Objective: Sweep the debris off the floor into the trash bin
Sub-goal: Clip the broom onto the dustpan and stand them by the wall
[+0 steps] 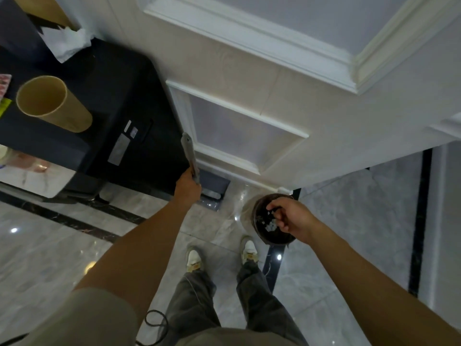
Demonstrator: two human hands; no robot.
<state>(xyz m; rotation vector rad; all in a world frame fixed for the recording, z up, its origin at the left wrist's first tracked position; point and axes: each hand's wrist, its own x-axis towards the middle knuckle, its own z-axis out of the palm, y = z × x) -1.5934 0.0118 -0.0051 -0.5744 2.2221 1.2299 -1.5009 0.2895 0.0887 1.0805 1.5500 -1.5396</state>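
Note:
My left hand [187, 184] grips a long grey broom handle [188, 152] that stands close to the panelled wall. Its lower end reaches a grey head [212, 194] on the floor by the skirting. My right hand [290, 217] hovers over a dark round bin [263, 234] on the floor, with its fingers curled round a small dark handle [275, 210]. Pale bits of debris [270, 226] lie inside the bin. I cannot tell what the dark handle belongs to. My two shoes [194, 259] stand on the glossy marble floor just behind the bin.
A black cabinet [119, 101] stands at the left against the wall, with a cardboard tube [50, 103] and crumpled white paper [66, 42] on it. The white panelled wall [249, 121] runs ahead. A black cable [156, 323] hangs at my waist.

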